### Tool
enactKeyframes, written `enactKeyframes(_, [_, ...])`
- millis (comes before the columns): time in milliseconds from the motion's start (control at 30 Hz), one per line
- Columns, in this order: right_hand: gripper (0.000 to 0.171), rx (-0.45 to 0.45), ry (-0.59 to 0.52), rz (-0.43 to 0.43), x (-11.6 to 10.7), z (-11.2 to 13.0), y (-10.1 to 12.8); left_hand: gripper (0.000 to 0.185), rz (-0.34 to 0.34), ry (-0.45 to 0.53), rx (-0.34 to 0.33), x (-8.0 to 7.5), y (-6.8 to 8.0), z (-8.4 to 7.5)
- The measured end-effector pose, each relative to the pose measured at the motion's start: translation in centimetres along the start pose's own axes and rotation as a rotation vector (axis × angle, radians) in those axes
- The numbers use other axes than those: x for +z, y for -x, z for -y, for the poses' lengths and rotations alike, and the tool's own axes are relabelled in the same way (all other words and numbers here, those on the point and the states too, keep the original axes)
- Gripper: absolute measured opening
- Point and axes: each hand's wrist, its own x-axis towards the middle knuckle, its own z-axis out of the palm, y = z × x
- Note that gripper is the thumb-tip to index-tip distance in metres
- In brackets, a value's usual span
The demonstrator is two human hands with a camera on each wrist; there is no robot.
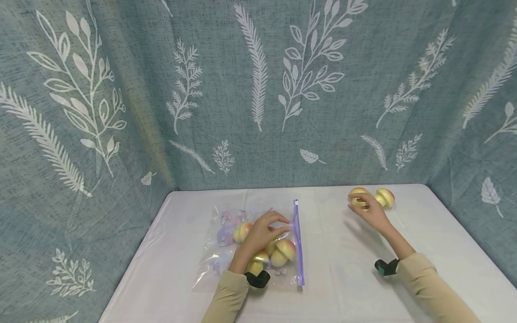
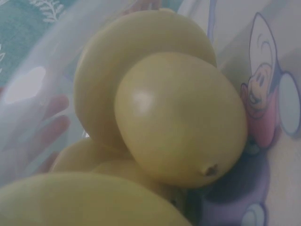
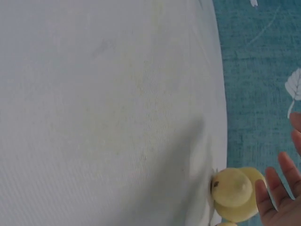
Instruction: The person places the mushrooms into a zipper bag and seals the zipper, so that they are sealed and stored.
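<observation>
Over a clear zip bag [image 1: 208,271] with cartoon prints and a purple zip edge [image 1: 298,251], my left hand [image 1: 262,229] has its thumb and fingers curved and apart. Several yellow toy mushrooms [image 1: 284,252] with reddish caps lie inside the bag. In the left wrist view one mushroom [image 2: 181,117] fills the middle, and fingers [image 2: 55,127] show through the plastic. At the table's far right, my right hand [image 1: 370,211] is beside two more mushrooms, one behind its fingers [image 1: 357,192] and one to its right [image 1: 385,196]. The right wrist view shows spread fingers [image 3: 288,172] beside a mushroom [image 3: 233,188].
A white cloth [image 1: 323,269] covers the table. Teal curtains [image 1: 226,89] with white leaf prints hang behind it and at both sides. The two mushrooms at the right sit close to the table's back edge [image 1: 323,186]. Each wrist wears a dark camera [image 1: 386,267].
</observation>
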Motion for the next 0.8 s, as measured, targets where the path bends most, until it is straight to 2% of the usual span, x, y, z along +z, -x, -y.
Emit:
enactKeyframes(167, [0.030, -0.017, -0.016, -0.043, 0.0, -2.2, -0.5, 0.022, 0.002, 0.007, -0.001, 0.0, 0.0, -0.1])
enactKeyframes(367, [0.032, -0.003, 0.017, -0.029, 0.0, -4.8, -1.3, 0.022, 0.006, 0.024, -0.001, -0.1, 0.1, -0.3])
enactKeyframes(600, [0.034, -0.056, 0.048, -0.079, -0.5, -5.1, -1.7, 0.022, 0.003, 0.028, -0.004, -0.1, 0.1, -0.2])
enactKeyframes(800, [0.032, -0.036, 0.112, -0.106, -0.8, -5.1, -2.0, 0.019, 0.000, 0.038, 0.009, 0.0, 0.1, -0.2])
